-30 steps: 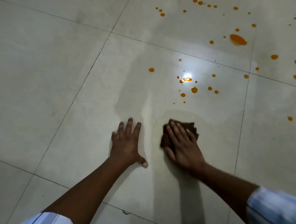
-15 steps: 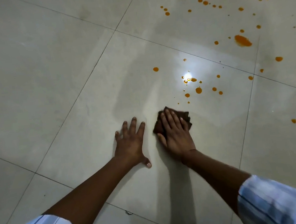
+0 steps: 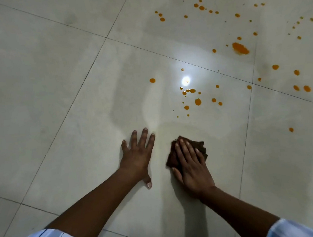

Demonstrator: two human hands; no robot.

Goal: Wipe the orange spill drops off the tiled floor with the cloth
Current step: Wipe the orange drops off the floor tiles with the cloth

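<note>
Cloth [image 3: 201,147] lies under my flat right hand [image 3: 193,169], left hand [image 3: 138,156] splayed empty; I'd press firmly forward through the drops [image 3: 198,102]

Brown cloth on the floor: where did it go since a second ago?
The right hand slid the crumpled dark brown cloth forward toward the orange spill drops, then back toward the person, pressing it flat throughout. The left hand stayed flat on the pale tiled floor; the nearby drops remain unwiped.
</note>
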